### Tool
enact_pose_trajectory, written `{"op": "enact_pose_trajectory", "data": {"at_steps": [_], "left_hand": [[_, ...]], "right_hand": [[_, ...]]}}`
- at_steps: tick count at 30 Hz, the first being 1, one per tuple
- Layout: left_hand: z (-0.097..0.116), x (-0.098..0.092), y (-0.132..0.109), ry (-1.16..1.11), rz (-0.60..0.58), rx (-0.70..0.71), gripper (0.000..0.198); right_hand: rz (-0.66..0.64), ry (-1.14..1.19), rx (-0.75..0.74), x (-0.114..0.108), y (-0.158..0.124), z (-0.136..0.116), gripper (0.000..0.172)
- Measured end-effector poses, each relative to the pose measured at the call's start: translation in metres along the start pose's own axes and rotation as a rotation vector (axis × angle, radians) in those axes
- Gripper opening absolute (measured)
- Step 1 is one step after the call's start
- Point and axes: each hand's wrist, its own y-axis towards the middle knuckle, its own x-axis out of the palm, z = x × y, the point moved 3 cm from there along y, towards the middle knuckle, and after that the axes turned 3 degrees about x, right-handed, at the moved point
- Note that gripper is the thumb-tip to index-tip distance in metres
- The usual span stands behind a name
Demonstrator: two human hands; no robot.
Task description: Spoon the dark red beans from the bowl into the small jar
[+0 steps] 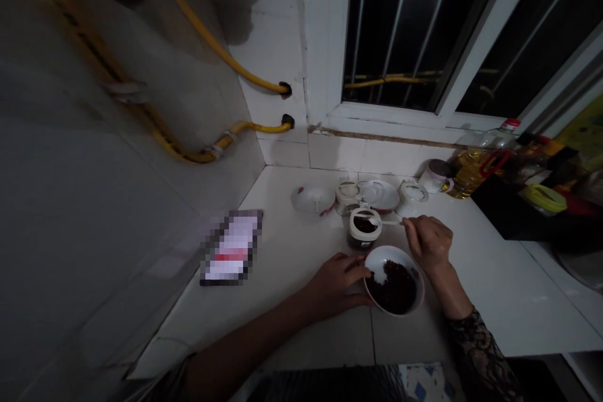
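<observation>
A white bowl (394, 281) with dark, grainy contents stands near the counter's front edge. My left hand (340, 284) grips its left rim, thumb and fingers on the wall. My right hand (429, 240) is closed on the handle of a small white spoon (392, 222), whose tip is at the mouth of an open seasoning jar (363, 235). Dark contents show inside this jar, just behind the bowl. Behind it are another lidded jar (347, 198), a white dish (378, 195), a clear bowl (313, 200) and a white jar (411, 197).
On the left of the counter (282, 251) lies a blurred-out flat device (232, 247). Along the back right stand a lidded mug (436, 176), an oil bottle (467, 173) and a dark rack (502, 208) with bottles. Yellow pipes run along the left wall.
</observation>
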Motion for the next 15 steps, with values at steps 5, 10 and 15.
{"op": "enact_pose_trajectory", "data": {"at_steps": [5,10,15], "left_hand": [[0.001,-0.001,0.000,0.005,-0.010,-0.008,0.043],[0.000,0.001,0.000,-0.002,-0.015,-0.010,0.041],[0.000,0.000,0.000,0.008,0.003,0.010,0.041]], "right_hand": [[-0.060,0.280,0.326,-0.010,-0.004,0.018,0.043],[-0.421,0.305,0.242,0.001,-0.013,0.022,0.045],[-0.581,0.133,0.082,0.011,-0.018,0.005,0.045]]}}
